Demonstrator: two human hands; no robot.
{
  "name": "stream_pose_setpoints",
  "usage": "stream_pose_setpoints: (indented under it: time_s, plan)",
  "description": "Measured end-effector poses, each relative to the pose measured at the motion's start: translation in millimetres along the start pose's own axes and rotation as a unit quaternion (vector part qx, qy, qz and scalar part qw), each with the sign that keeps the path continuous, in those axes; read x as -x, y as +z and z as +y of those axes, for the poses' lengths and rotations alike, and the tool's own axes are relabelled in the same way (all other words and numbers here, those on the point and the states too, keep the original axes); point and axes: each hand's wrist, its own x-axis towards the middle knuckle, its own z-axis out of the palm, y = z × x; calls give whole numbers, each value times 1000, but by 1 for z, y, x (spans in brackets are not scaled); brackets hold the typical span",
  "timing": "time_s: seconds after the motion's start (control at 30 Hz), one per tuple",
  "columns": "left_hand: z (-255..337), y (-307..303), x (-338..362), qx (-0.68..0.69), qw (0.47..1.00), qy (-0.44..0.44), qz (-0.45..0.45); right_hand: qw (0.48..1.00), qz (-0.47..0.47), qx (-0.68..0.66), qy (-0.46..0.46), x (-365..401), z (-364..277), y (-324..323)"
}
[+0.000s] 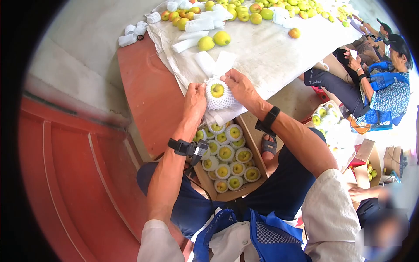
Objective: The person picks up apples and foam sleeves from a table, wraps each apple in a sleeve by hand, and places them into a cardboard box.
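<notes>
While our left hand (195,102) pinches one side of a white, stretchy foam net (220,104) between thumb and fingers, our right hand (242,89) grips its other side, so neither is free. Between them sits a round, yellow-green apple (217,90), wrapped round by the mesh, with one end showing through the open mouth. We hold it at the near edge of the white cloth (270,56) that covers part of the reddish-brown bench (142,87), just beyond the open brown cardboard carton (253,148) of netted yellow-green apples (225,152). We judge the step in hand to be drawing the net up and settling it. The next move seems to call for an even, gentle pull with both hands, keeping the fruit centred and the mesh untorn. Flat white foam sleeves (224,62) and loose yellow-green apples (206,43) lie beyond our hands on the cloth.
</notes>
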Motion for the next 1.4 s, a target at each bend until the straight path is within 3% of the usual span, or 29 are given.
stream_pose_setpoints:
  time_s: [0.27, 0.33, 0.53, 0.67, 0.87, 1.17, 1.4]
  plan:
    - [3, 7, 8, 100, 993, 34, 43, 997, 17, -60, 41, 10, -10, 3]
    - [5, 10, 12, 143, 988, 29, 50, 986, 36, -150, 58, 14, -13, 6]
    - [3, 12, 9, 215, 973, 62, 55, 970, 53, -236, 37, 14, -18, 10]
    - [13, 12, 13, 252, 964, 69, 48, 967, 65, -247, 4, 11, -24, 8]
    - [20, 10, 18, 200, 979, 17, 30, 979, 54, -195, -14, 10, -39, 1]
    - [25, 8, 20, 357, 934, -6, 22, 985, 77, -125, -95, 12, -47, 11]
    - [27, 15, 23, 371, 927, 1, 50, 969, 84, -211, -102, 13, -57, 15]
